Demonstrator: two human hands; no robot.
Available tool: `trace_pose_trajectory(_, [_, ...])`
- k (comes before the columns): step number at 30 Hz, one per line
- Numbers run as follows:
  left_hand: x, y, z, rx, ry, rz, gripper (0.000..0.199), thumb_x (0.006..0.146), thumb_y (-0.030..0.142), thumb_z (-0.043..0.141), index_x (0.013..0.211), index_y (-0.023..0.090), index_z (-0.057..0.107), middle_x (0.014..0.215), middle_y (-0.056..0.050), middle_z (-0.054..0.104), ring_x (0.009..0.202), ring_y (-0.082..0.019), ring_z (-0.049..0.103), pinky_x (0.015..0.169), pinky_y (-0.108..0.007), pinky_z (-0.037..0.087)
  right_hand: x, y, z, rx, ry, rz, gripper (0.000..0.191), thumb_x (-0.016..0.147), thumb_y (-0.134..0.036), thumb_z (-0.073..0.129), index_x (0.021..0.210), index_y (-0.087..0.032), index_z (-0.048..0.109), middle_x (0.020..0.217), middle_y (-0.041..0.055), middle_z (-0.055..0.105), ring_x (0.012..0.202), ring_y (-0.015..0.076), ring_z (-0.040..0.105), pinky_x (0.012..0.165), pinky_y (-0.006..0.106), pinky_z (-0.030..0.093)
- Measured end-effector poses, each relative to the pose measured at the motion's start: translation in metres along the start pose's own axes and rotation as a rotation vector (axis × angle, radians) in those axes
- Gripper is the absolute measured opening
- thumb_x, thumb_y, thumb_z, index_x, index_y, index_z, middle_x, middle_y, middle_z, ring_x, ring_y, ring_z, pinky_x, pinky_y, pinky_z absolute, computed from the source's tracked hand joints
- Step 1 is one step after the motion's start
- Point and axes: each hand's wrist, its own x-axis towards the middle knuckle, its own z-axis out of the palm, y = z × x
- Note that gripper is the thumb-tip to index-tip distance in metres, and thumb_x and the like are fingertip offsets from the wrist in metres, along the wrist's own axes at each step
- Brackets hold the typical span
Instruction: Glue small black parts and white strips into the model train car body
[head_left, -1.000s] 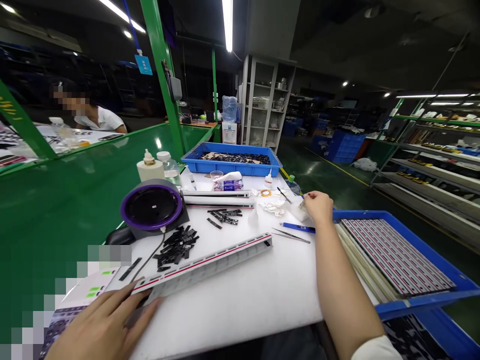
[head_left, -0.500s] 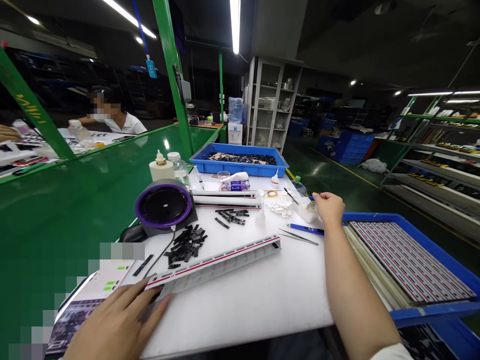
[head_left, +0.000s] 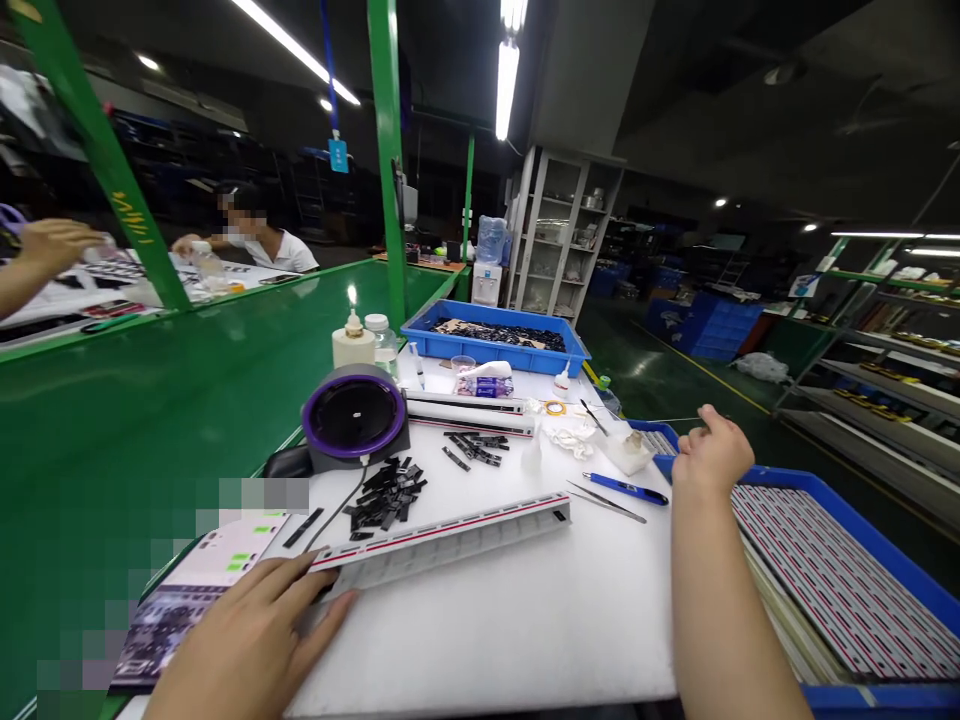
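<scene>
My left hand [head_left: 259,625] grips the near left end of a long white channel-shaped strip [head_left: 450,535] with a red line along its top. The strip lies slantwise on the white table. My right hand [head_left: 712,450] is raised beyond the table's right edge, fingers curled together; what they hold, if anything, is too small to name. Behind the strip are a pile of small black pieces [head_left: 386,495] and a smaller group of them [head_left: 480,448]. Tweezers [head_left: 607,502] and a blue pen [head_left: 626,488] lie near the right edge.
A round black device with a purple rim [head_left: 355,412] stands at the left, bottles behind it. A blue bin [head_left: 495,352] is at the back. Another blue bin [head_left: 915,560] of red-striped strips sits at the right. A person [head_left: 277,245] works beyond the green partition [head_left: 225,400].
The view has shifted, moving the table slightly right and down in the picture. My right hand has moved right, away from the white block. My left hand still grips the strip.
</scene>
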Motion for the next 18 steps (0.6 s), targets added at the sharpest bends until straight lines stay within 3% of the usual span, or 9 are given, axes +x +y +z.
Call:
trace_pose_trajectory(3, [0.004, 0.008, -0.007, 0.074, -0.063, 0.058, 0.025, 0.086, 0.042, 0.055, 0.085, 0.023, 0.071, 0.087, -0.007, 0.071, 0.087, -0.026, 0.064, 0.081, -0.042, 0.052, -0.03, -0.027, 0.005, 0.371, -0.268, 0.187, 0.019, 0.073, -0.029, 0.058, 0.063, -0.021, 0.044, 0.048, -0.0108, 0.024, 0.038, 0.0065, 0.022, 0.034, 0.02, 0.022])
trace_pose_trajectory(5, [0.005, 0.014, -0.009, 0.088, -0.07, 0.028, 0.025, 0.085, 0.041, 0.057, 0.084, 0.021, 0.071, 0.089, -0.008, 0.071, 0.088, -0.026, 0.064, 0.081, -0.041, 0.052, -0.063, -0.048, 0.009, 0.678, -0.494, 0.368, 0.018, 0.071, -0.023, 0.064, 0.064, -0.019, 0.048, 0.049, -0.0108, 0.023, 0.038, 0.0045, 0.022, 0.033, 0.016, 0.022])
trace_pose_trajectory(7, [0.005, 0.019, -0.012, 0.085, -0.088, -0.014, 0.023, 0.085, 0.039, 0.058, 0.084, 0.02, 0.071, 0.09, -0.009, 0.071, 0.089, -0.024, 0.063, 0.081, -0.039, 0.052, -0.102, -0.069, 0.014, 0.813, -0.645, 0.471, 0.026, 0.071, -0.02, 0.067, 0.06, -0.018, 0.043, 0.051, -0.0099, 0.024, 0.039, 0.0034, 0.023, 0.034, 0.015, 0.024])
trace_pose_trajectory(9, [0.005, 0.023, -0.013, 0.079, -0.109, -0.041, 0.023, 0.086, 0.038, 0.057, 0.085, 0.019, 0.071, 0.092, -0.009, 0.07, 0.09, -0.024, 0.062, 0.082, -0.039, 0.051, -0.144, -0.086, 0.019, 0.846, -0.783, 0.523, 0.033, 0.07, -0.02, 0.069, 0.057, -0.018, 0.039, 0.052, -0.0092, 0.026, 0.04, 0.0035, 0.024, 0.034, 0.016, 0.024])
trace_pose_trajectory(12, [0.006, 0.027, -0.015, 0.061, -0.129, -0.051, 0.025, 0.086, 0.038, 0.057, 0.084, 0.018, 0.071, 0.091, -0.009, 0.07, 0.089, -0.023, 0.062, 0.082, -0.038, 0.051, -0.207, -0.096, 0.024, 0.809, -0.894, 0.549, 0.026, 0.071, -0.024, 0.07, 0.06, -0.02, 0.047, 0.051, -0.0093, 0.028, 0.04, 0.0043, 0.023, 0.036, 0.018, 0.02])
trace_pose_trajectory(15, [0.008, 0.029, -0.018, 0.032, -0.146, -0.064, 0.025, 0.087, 0.037, 0.056, 0.081, 0.018, 0.071, 0.087, -0.009, 0.069, 0.086, -0.022, 0.062, 0.08, -0.037, 0.051, -0.26, -0.09, 0.027, 0.72, -0.927, 0.57, 0.023, 0.073, -0.029, 0.072, 0.064, -0.021, 0.053, 0.051, -0.0086, 0.033, 0.042, 0.006, 0.023, 0.04, 0.022, 0.019])
trace_pose_trajectory(18, [0.009, 0.029, -0.02, 0.02, -0.168, -0.093, 0.024, 0.086, 0.037, 0.057, 0.081, 0.018, 0.071, 0.085, -0.009, 0.069, 0.087, -0.023, 0.061, 0.081, -0.037, 0.051, -0.297, -0.076, 0.028, 0.589, -0.953, 0.472, 0.026, 0.076, -0.035, 0.071, 0.063, -0.022, 0.053, 0.053, -0.0071, 0.033, 0.047, 0.0087, 0.025, 0.045, 0.026, 0.021])
